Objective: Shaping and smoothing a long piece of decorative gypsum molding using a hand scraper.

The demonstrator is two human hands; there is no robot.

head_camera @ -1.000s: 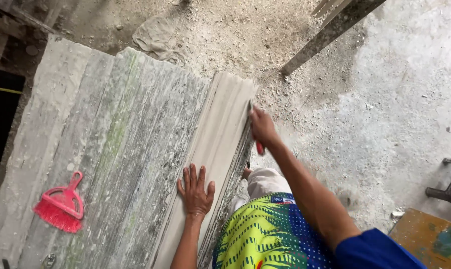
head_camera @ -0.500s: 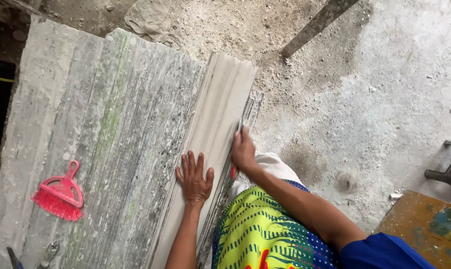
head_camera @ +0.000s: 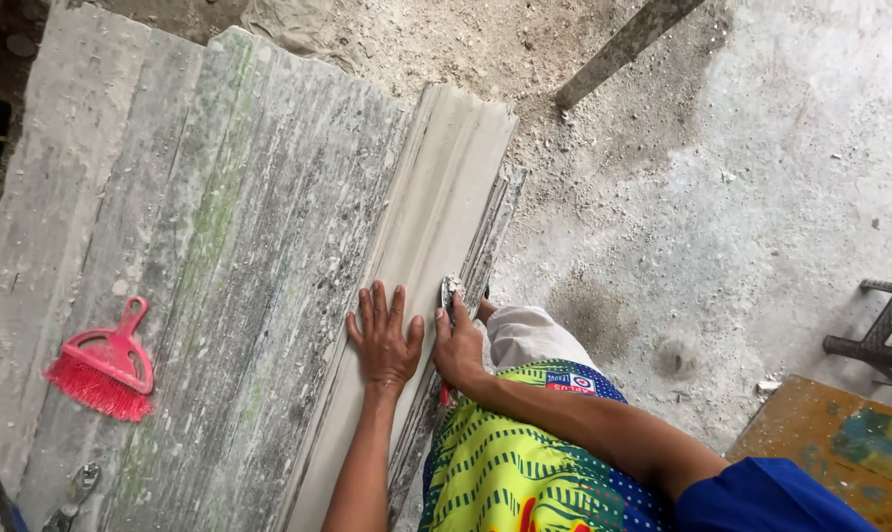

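From the head camera, looking down, a long pale moulding (head_camera: 421,266) lies on a grey, streaked work board (head_camera: 199,256). The moulding's long axis runs from the lower left, near the person's body, up to the right, where its far end points toward a sandy patch of floor (head_camera: 722,177). Shallow ridges run along its length. It sits along the right edge of the board, just above the person's lap.

The left hand (head_camera: 385,338) lies flat on the moulding with the fingers spread and pointing up along it, palm down; it presses on the surface and grips nothing.

The right hand (head_camera: 460,340) is just beside it, at the moulding's right edge. Its fingers are curled around a small tool (head_camera: 451,293), whose grey, dusty tip shows above the fingers and touches the moulding's edge; a bit of red shows below the palm. What kind of tool it is cannot be made out.

A red hand brush (head_camera: 101,362) lies on the left part of the board, handle pointing up, well apart from both hands. A dark bar (head_camera: 623,44) lies slanted on the floor beyond the moulding's far end. At the lower right is a yellow-brown table (head_camera: 840,443), and a dark metal frame (head_camera: 879,330) stands just above it.
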